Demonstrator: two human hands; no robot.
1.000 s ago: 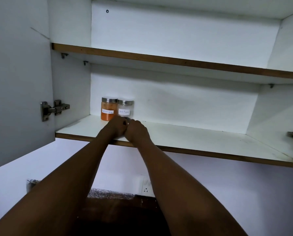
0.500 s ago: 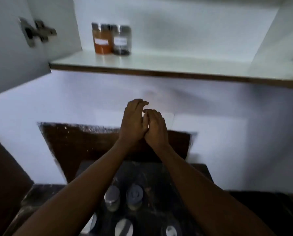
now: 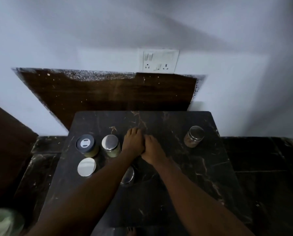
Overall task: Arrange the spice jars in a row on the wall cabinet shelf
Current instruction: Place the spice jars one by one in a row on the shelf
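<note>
I look down on a dark marble table (image 3: 176, 193) with several spice jars. A black-lidded jar (image 3: 85, 145) and a steel-lidded jar (image 3: 110, 144) stand side by side at the left, with another steel-lidded jar (image 3: 86, 167) in front of them. My left forearm partly covers one jar (image 3: 128, 175). A jar of brown spice (image 3: 194, 136) stands alone at the right. My left hand (image 3: 133, 141) and right hand (image 3: 153, 149) are pressed together, backs up and fingers curled, low over the table's middle with nothing seen in them. The cabinet shelf is out of view.
A dark wooden board (image 3: 108, 94) leans against the white wall behind the table. A white switch-and-socket plate (image 3: 158, 60) sits on the wall above it. The floor (image 3: 261, 159) is dark marble. Something pale green (image 3: 4, 222) shows at the bottom left corner.
My view dropped from the cabinet shelf, where two jars stand, to the table. Both hands came down together from the shelf edge to just above the tabletop.
</note>
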